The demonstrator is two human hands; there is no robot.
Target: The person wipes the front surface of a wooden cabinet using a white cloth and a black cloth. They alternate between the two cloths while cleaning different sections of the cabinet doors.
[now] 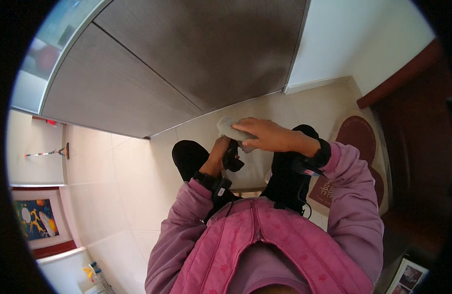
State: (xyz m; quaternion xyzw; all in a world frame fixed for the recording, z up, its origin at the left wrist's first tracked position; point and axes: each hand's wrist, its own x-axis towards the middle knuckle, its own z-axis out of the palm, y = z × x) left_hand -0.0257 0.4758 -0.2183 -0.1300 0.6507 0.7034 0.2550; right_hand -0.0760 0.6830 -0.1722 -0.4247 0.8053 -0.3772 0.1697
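Observation:
Between my knees, my left hand [219,150] grips a small black object [232,158]. Its shape resembles a shoe, but my fingers and the cloth hide too much to be certain. My right hand [264,133] holds a pale grey cloth [226,126] from above, palm down, with the fingers pointing left. The cloth lies over the upper end of the black object and touches it near my left hand. A loose corner of the cloth hangs down below my right palm.
A dark brown cabinet [211,47] stands close in front, above the tiled floor [119,176]. To the right lie a dark red doormat [356,137] and a dark wooden door [417,136]. Far left, a broom-like tool [49,152] and a framed picture [37,220] are visible.

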